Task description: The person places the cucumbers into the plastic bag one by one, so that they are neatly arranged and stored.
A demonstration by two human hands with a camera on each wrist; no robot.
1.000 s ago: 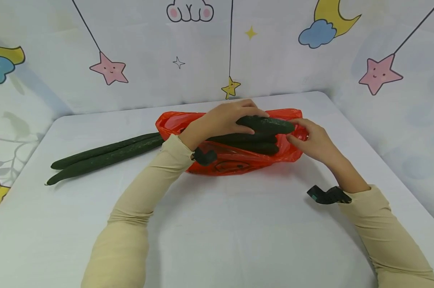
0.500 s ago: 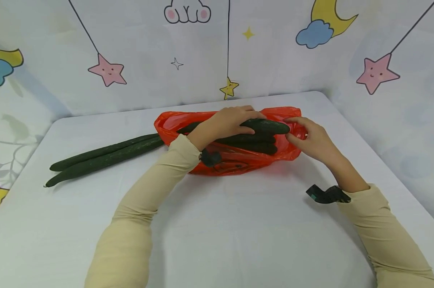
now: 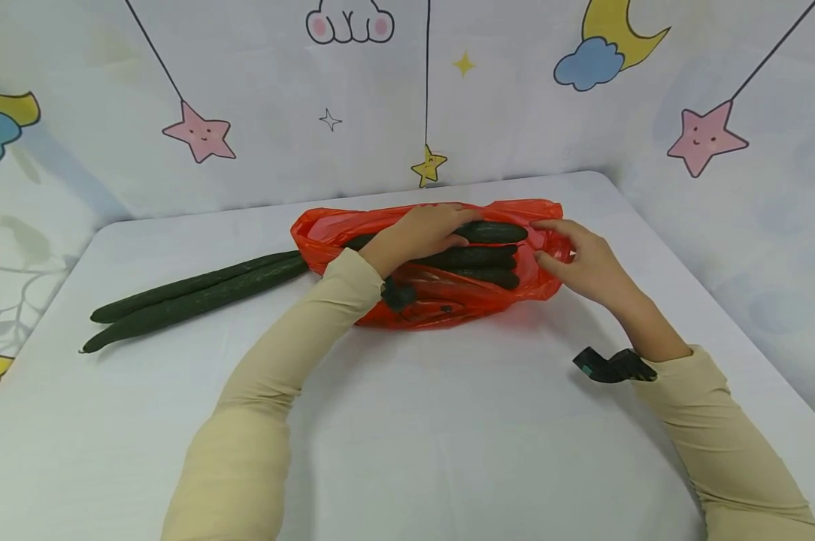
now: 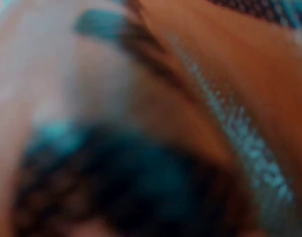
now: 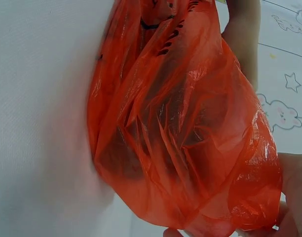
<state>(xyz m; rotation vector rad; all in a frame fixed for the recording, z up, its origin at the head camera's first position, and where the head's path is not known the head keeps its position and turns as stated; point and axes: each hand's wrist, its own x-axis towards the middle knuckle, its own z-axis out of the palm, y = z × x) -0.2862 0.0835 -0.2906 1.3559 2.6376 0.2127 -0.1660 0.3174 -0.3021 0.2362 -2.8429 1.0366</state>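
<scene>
A red plastic bag (image 3: 407, 312) lies on its side with its mouth facing up and several dark green cucumbers inside. My left hand (image 3: 417, 233) grips the upper cucumber (image 3: 495, 231) within the bag, fingers over the far side and thumb on the near side. Below it, two cucumbers (image 3: 478, 257) lie side by side. My right hand (image 3: 586, 259) holds the bag's right end, thumb and fingers spread around the plastic. In the right wrist view the bag (image 5: 185, 123) fills the middle, with fingertips (image 5: 173, 232) at its lower edge. The left wrist view is too blurred to read.
Two long cucumbers (image 3: 198, 300) lie together on the white table (image 3: 448, 436), their right ends meeting the bag's left side. A white cloth backdrop (image 3: 279, 90) with stars and clouds rises behind the table and at both sides.
My left hand has lowered the upper cucumber deeper into the bag, and its right end has shifted left, away from my right hand. The right hand has barely moved.
</scene>
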